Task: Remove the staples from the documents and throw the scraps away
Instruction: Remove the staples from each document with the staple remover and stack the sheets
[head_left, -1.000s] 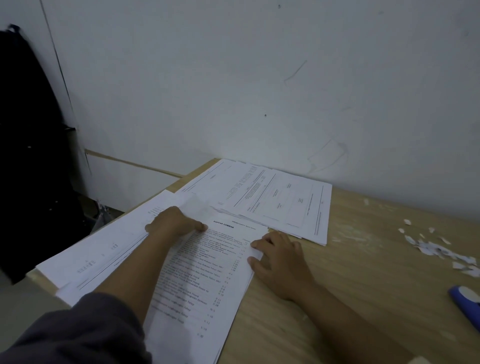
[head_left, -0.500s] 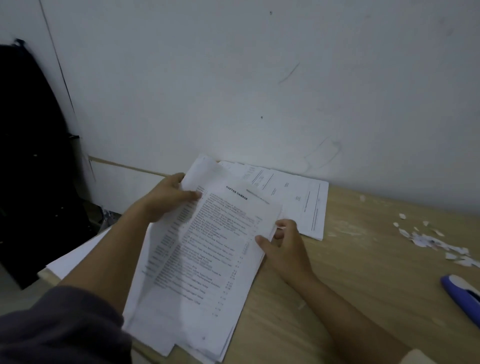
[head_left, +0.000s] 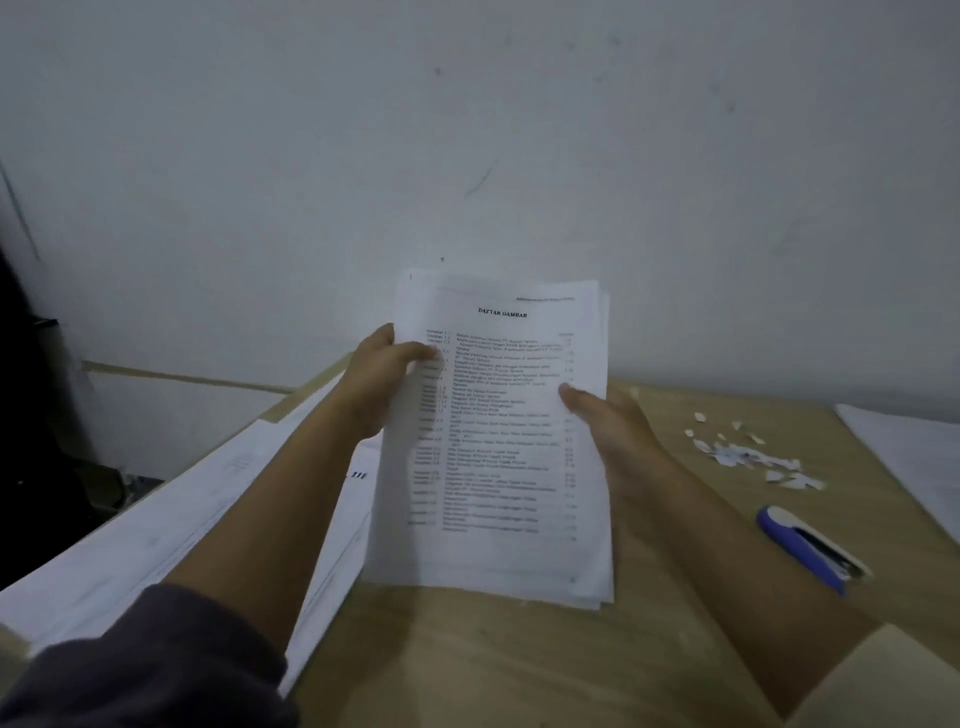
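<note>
Here, loose sheets (head_left: 156, 535) cover the left of the surface (head_left: 493, 670). The left hand (head_left: 387, 376), forearm raised, clamps its fingers on the left edge of a held-up document stack (head_left: 498, 452); the right hand (head_left: 610, 428) grips the right edge. Farther right lie paper scraps (head_left: 748, 460) and a blue stapler (head_left: 808, 545).

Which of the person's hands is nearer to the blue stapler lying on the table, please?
The right hand grips the right edge of the document stack, and the blue stapler lies to its right. The left hand holds the stack's left edge, farther away.
</note>
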